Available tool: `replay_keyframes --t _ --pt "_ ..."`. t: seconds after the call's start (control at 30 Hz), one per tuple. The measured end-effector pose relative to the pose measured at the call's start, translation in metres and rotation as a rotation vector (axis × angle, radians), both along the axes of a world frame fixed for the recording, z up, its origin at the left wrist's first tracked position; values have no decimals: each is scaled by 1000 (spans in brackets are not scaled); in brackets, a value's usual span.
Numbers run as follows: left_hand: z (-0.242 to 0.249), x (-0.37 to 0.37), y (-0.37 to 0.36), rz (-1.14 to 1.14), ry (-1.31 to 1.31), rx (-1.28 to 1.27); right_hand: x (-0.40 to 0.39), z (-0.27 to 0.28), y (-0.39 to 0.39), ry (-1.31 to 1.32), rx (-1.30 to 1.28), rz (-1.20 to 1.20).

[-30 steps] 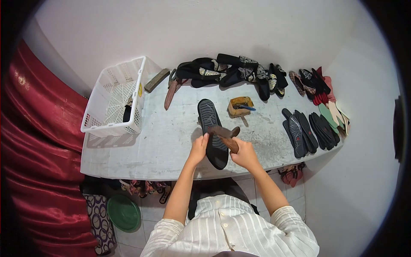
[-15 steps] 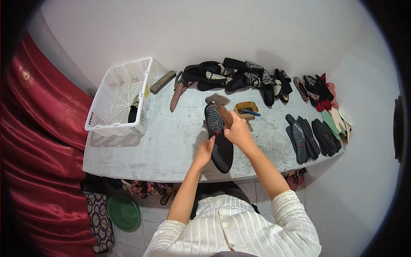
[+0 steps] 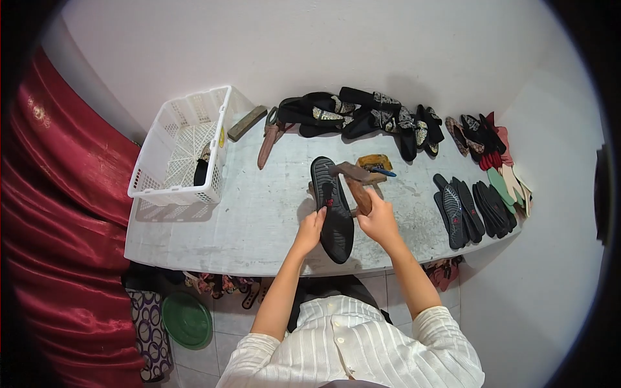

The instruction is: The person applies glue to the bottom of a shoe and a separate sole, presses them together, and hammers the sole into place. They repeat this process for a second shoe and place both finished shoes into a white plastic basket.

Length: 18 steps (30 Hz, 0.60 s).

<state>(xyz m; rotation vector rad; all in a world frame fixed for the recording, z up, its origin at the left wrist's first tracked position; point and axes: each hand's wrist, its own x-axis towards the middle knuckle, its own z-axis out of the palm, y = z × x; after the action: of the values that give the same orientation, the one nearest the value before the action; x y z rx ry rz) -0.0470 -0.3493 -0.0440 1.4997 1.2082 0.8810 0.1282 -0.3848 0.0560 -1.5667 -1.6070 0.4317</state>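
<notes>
A black shoe [image 3: 337,235] is held with its ridged sole facing up, near the middle of the table. My left hand [image 3: 312,227] grips its left edge beside a small red mark. In my right hand [image 3: 378,218] is a hammer [image 3: 359,194], closed round the wooden handle; its metal head is over the right side of the sole's far half. Whether the head touches the sole, I cannot tell. Just beyond the hammer sits a yellowish container [image 3: 373,160] with a blue-handled tool [image 3: 381,171] lying across it.
A white crate [image 3: 212,193] stands at the table's left, beside a grey block [image 3: 247,123] and sheathed scissors [image 3: 267,147]. Black shoes [image 3: 320,116] line the wall. Black soles [image 3: 451,207] and coloured insoles [image 3: 501,187] lie right. A green basin [image 3: 186,320] is on the floor.
My right hand and the hammer have moved right and toward me. The shoe stays in my left hand in nearly the same place.
</notes>
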Motion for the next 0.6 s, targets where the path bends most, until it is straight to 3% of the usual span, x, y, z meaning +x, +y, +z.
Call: replay_keyframes --t 0.13,0.2,0.27,0.33,0.47,0.53,0.6 --pt "-1 0 -1 -13 -21 -27 -1 -21 -12 43 114 -45" --pt "0 0 1 -9 -23 -19 0 -19 -17 -183 -76 45" --pt "-2 -1 2 7 69 -7 -2 -11 -23 -175 -71 60" --pt "-1 0 2 14 53 -9 -8 1 -30 24 8 56" --pt "4 -1 -1 -12 44 -39 -8 -24 -39 54 174 61" --pt "4 -1 0 -9 26 -13 -4 -33 -44 -109 -123 61" --pt "2 -2 0 -7 13 9 -6 -31 -51 11 -27 57"
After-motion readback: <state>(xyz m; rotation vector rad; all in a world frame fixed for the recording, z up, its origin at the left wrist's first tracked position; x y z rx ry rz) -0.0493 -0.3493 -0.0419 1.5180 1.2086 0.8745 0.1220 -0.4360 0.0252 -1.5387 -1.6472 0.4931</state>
